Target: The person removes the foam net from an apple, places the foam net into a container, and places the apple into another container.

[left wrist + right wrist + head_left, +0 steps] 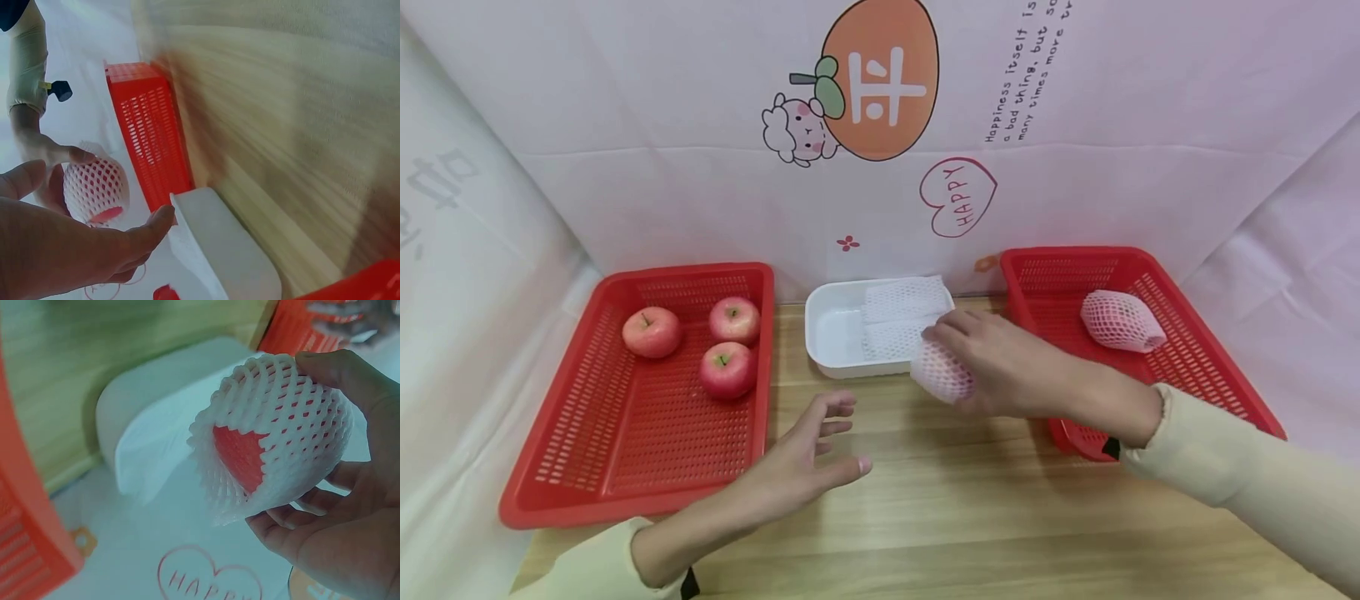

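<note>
My right hand (1011,362) grips an apple in a white foam net (942,372), held up at the front right of the white tray (835,367). Through the net's open end, red apple skin shows in the right wrist view, thumb on one side and fingers on the other of the netted apple (281,437). My left hand (808,458) hovers over the table to the left, holding nothing, its fingers spread and slightly bent. Flat foam nets (898,304) lie in the right part of the white tray.
At the left, a red basket (647,450) holds three bare apples, one of them (727,370) near its right wall. The red basket (1210,375) at the right contains a netted apple (1122,321). Behind stands a printed white cloth (700,200); below is the wooden table (925,517).
</note>
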